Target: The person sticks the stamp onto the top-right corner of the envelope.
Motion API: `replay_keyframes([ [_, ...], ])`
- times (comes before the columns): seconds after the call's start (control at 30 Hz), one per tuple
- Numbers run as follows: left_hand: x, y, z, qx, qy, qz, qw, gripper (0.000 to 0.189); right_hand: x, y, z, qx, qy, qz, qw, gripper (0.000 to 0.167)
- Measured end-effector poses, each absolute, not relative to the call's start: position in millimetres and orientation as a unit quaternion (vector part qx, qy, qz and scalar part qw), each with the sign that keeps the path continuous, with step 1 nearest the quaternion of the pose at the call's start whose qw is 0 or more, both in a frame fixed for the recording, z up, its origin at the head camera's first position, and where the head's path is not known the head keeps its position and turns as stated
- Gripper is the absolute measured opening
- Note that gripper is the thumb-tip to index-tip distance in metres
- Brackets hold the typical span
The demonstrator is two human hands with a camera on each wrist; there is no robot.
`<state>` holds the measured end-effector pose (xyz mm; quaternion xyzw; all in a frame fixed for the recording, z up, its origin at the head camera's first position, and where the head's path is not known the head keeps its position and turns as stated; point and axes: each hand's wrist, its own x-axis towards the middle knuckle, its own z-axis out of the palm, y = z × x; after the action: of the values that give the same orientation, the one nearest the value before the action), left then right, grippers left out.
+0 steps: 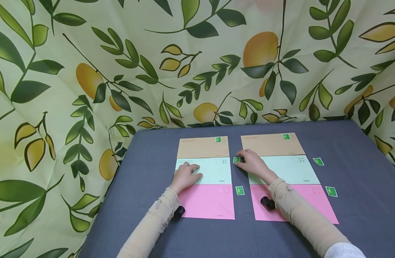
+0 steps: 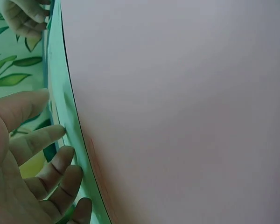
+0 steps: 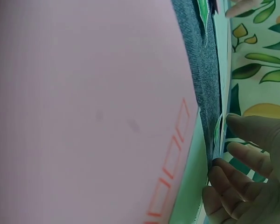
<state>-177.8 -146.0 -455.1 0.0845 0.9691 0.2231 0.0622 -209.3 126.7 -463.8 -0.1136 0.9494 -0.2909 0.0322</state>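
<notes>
My left hand (image 1: 185, 177) rests on the left mint-green envelope (image 1: 213, 175), its fingers spread and loosely bent with nothing in them. My right hand (image 1: 253, 164) reaches over the left edge of the right mint-green envelope (image 1: 287, 170). Its thumb and index finger are at opposite edges of a small green stamp (image 1: 236, 160) in the gap between the two envelope columns. The right wrist view shows that stamp (image 3: 218, 131) by the thumb tip; whether it is raised off the cloth cannot be told. Another green stamp (image 1: 240, 190) lies nearer me in the gap.
Brown envelopes (image 1: 200, 148) (image 1: 269, 145) at the back each bear a green stamp. Pink envelopes (image 1: 207, 202) (image 1: 307, 204) lie in front. Two stamps (image 1: 318, 161) (image 1: 331, 191) lie right of the columns on the grey cloth (image 1: 362, 215). A leaf-patterned curtain (image 1: 184, 71) hangs behind.
</notes>
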Motion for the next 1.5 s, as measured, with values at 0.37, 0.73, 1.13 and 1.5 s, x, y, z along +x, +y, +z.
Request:
replay_keyframes([
  [0.37,-170,-175,-456,0.037,0.969,0.235,0.065,0.044,-223,129,-460,-0.119,0.947,-0.29,0.076,0.034],
  [0.73,-169,-196,-457,0.008,0.959,0.273,0.079,0.049,-228,126,-461,-0.115,0.951,-0.277,0.076,0.033],
  [1.13,-164,-213,-460,0.015,0.946,0.317,0.071,0.05,-229,127,-464,-0.126,0.948,-0.284,0.066,0.022],
  [1.5,-165,-211,-463,0.014,0.947,0.312,0.072,0.05,-229,129,-463,-0.104,0.943,-0.307,0.067,0.011],
])
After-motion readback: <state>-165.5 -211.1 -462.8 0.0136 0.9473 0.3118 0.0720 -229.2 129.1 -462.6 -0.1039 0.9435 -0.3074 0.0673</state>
